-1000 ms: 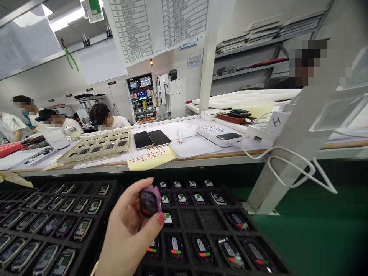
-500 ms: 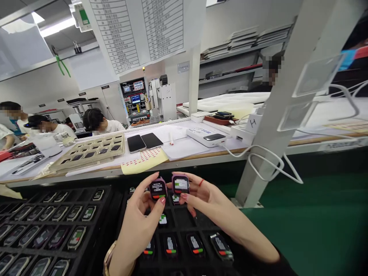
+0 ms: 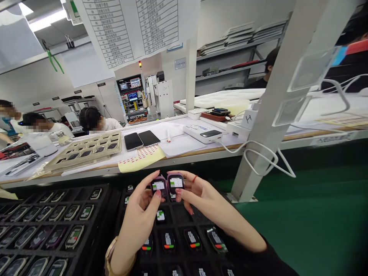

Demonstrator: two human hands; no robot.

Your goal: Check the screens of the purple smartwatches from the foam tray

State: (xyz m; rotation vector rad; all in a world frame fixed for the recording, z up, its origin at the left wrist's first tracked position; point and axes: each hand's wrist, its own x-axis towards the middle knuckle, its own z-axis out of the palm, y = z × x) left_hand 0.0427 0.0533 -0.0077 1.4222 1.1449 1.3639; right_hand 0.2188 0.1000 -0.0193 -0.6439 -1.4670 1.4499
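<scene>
Two purple-cased smartwatches without straps are held side by side, close together, above a black foam tray (image 3: 179, 212). My left hand (image 3: 140, 214) is closed around the left smartwatch (image 3: 158, 185), its thumb on the lower screen edge. My right hand (image 3: 201, 197) grips the right smartwatch (image 3: 176, 181), thumb at the bottom of the screen. Both lit screens show white and green blocks. Below the hands, watches such as this one (image 3: 168, 240) sit in the tray's slots, with red and green bars on their screens.
A second black tray (image 3: 86, 226) full of watches lies at left. On the bench ahead are a beige tray (image 3: 83, 153), two phones (image 3: 142, 140) and a white box-like device (image 3: 202, 134) with a cable. A metal post (image 3: 258, 115) rises at right. Several people sit beyond the bench.
The left watch's screen has changed from a text message with a red and green bar to white and green blocks. Both watches have moved slightly closer together.
</scene>
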